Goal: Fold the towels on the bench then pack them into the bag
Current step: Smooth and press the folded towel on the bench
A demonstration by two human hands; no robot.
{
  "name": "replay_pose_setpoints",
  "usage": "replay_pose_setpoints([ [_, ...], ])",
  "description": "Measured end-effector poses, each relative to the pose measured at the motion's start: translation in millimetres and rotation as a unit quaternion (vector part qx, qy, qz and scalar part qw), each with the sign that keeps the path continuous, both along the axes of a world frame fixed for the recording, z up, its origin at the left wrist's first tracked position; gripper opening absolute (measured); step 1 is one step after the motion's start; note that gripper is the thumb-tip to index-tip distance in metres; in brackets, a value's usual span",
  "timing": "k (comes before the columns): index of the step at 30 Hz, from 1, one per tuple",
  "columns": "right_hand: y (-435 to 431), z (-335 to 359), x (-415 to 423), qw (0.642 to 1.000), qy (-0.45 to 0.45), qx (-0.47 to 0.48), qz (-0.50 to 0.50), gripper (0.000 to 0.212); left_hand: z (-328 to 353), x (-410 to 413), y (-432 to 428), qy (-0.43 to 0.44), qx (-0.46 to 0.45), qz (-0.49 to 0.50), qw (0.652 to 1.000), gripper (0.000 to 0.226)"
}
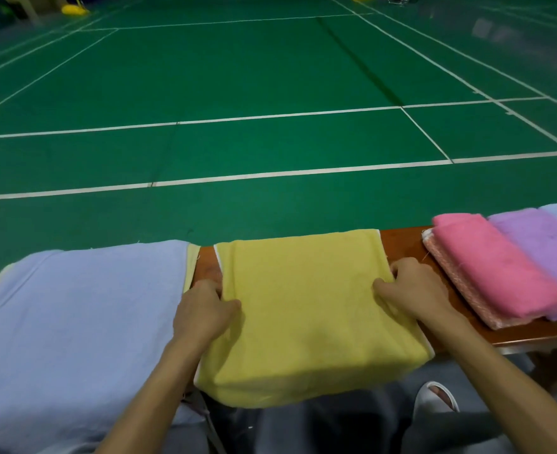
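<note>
1. The folded yellow terry towel lies across the brown wooden bench, and its near edge hangs over.
2. My left grip pinches its left edge, thumb on top.
3. My right grip pinches its right edge.
4. A light blue towel lies spread at the left. A folded pink towel and a purple towel lie at the right.
</note>
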State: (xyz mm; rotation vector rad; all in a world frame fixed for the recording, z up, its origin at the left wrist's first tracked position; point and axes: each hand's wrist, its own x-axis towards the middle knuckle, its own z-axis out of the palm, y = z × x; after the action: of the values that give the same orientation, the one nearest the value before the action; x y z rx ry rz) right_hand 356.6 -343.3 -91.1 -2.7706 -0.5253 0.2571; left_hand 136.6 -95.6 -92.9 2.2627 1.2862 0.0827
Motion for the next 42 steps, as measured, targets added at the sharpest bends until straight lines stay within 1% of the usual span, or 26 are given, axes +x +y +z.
replay_pose_setpoints([
  [3,-6.4,0.1,11.7,0.998,0.029,0.037,0.042,0.029,8.5,-0.4,-5.6,-0.067,-0.038,-0.014,0.997,0.021],
  [4,-10.0,2.8,14.8,0.995,0.048,0.068,0.061,0.026,12.6,-1.0,-4.4,-0.097,-0.072,-0.007,0.993,0.020],
  [5,-14.5,5.2,17.0,0.985,0.091,0.122,0.080,0.020,16.6,-2.2,-1.0,-0.126,-0.129,0.005,0.984,0.017],
  [6,-18.4,11.9,15.9,0.966,0.156,0.182,0.093,0.020,21.1,-4.3,2.6,-0.144,-0.197,0.016,0.970,0.021],
  [7,-22.0,20.1,12.2,0.938,0.230,0.238,0.108,0.035,25.6,-6.6,5.8,-0.154,-0.257,0.016,0.954,0.034],
  [8,-24.9,29.1,6.5,0.904,0.293,0.282,0.131,0.054,30.6,-9.0,8.8,-0.164,-0.299,0.006,0.940,0.047],
  [9,-27.8,35.4,2.0,0.883,0.322,0.306,0.149,0.071,33.0,-11.9,12.4,-0.177,-0.323,-0.014,0.930,0.057],
  [10,-30.6,40.6,-1.0,0.874,0.328,0.319,0.164,0.079,36.9,-14.7,13.9,-0.193,-0.335,-0.037,0.921,0.062],
  [12,-29.4,48.6,-3.2,0.858,0.332,0.346,0.184,0.078,42.8,-20.8,16.1,-0.219,-0.353,-0.073,0.907,0.071],
  [13,-30.8,47.8,-1.2,0.856,0.331,0.348,0.195,0.073,43.2,-24.1,18.8,-0.220,-0.353,-0.083,0.906,0.072],
  [14,-32.5,45.7,2.1,0.856,0.328,0.344,0.202,0.067,43.3,-26.9,21.6,-0.213,-0.343,-0.087,0.911,0.067],
  [16,-34.3,47.0,3.8,0.871,0.312,0.323,0.199,0.050,41.7,-32.1,27.1,-0.205,-0.323,-0.097,0.919,0.052],
  [18,-40.7,44.4,8.6,0.878,0.300,0.326,0.181,0.040,42.3,-35.1,29.6,-0.215,-0.290,-0.093,0.928,0.042],
  [21,-46.5,40.0,17.8,0.879,0.277,0.349,0.171,0.037,46.5,-36.3,32.9,-0.245,-0.247,-0.074,0.935,0.041],
  [23,-48.1,35.8,22.1,0.881,0.271,0.350,0.165,0.037,47.2,-37.6,35.2,-0.249,-0.210,-0.069,0.943,0.039],
  [27,-46.0,34.3,24.9,0.892,0.226,0.350,0.173,0.033,48.8,-39.2,36.0,-0.218,-0.109,-0.079,0.967,0.033],
  [29,-43.8,36.0,23.6,0.909,0.186,0.327,0.182,0.031,49.3,-38.6,35.6,-0.196,-0.050,-0.092,0.975,0.027],
  [31,-42.2,35.8,24.2,0.923,0.148,0.297,0.195,0.027,50.9,-38.3,33.6,-0.181,-0.018,-0.102,0.978,0.021],
  [32,-41.4,37.1,23.7,0.927,0.134,0.286,0.202,0.023,51.8,-38.3,33.2,-0.175,-0.013,-0.104,0.979,0.019],
  [34,-42.5,39.2,23.5,0.931,0.121,0.277,0.204,0.008,52.4,-39.0,34.8,-0.162,-0.012,-0.103,0.981,0.012],
  [36,-44.7,39.9,25.1,0.934,0.105,0.276,0.201,0.019,53.4,-39.1,37.4,-0.150,-0.028,-0.103,0.983,0.009],
  [38,-44.0,45.3,24.9,0.928,0.102,0.302,0.194,0.007,53.1,-37.8,38.6,-0.161,-0.059,-0.084,0.982,0.011],
  [40,-41.9,51.0,24.2,0.919,0.101,0.341,0.170,0.004,51.2,-35.5,38.9,-0.197,-0.104,-0.042,0.974,0.016],
  [41,-41.7,52.8,24.2,0.913,0.108,0.363,0.153,0.006,50.1,-33.6,38.1,-0.217,-0.137,-0.015,0.966,0.020],
  [42,-42.1,53.7,24.9,0.905,0.121,0.384,0.136,0.013,49.9,-31.4,36.5,-0.235,-0.180,0.012,0.955,0.023],
])
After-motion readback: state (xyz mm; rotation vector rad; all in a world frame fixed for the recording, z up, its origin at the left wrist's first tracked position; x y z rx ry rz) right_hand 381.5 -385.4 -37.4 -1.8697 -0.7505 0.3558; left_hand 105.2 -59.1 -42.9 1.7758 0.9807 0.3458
